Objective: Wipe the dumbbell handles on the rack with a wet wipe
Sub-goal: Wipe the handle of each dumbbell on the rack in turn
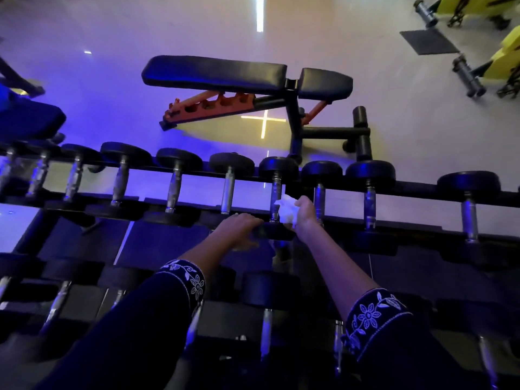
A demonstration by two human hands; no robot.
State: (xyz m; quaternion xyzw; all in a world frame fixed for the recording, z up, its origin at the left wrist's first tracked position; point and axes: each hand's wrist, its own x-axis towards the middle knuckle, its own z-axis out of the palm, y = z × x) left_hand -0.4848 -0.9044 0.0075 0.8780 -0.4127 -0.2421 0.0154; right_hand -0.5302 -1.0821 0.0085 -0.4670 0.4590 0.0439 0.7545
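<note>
Several black dumbbells with chrome handles lie side by side across the top tier of the rack (416,223). My right hand (305,213) grips a crumpled white wet wipe (287,211) and holds it against the lower part of one chrome handle (275,190) near the middle. My left hand (239,229) grips the near black head (274,230) of that same dumbbell, fingers over its top and thumb beneath. Both forearms reach forward in dark sleeves with white floral cuffs.
A lower tier of dumbbells (266,288) sits under my arms. Beyond the rack stands an adjustable bench (247,76) with an orange frame on a glossy floor. A second bench (28,119) is at the left. Yellow machines (503,60) are at the far right.
</note>
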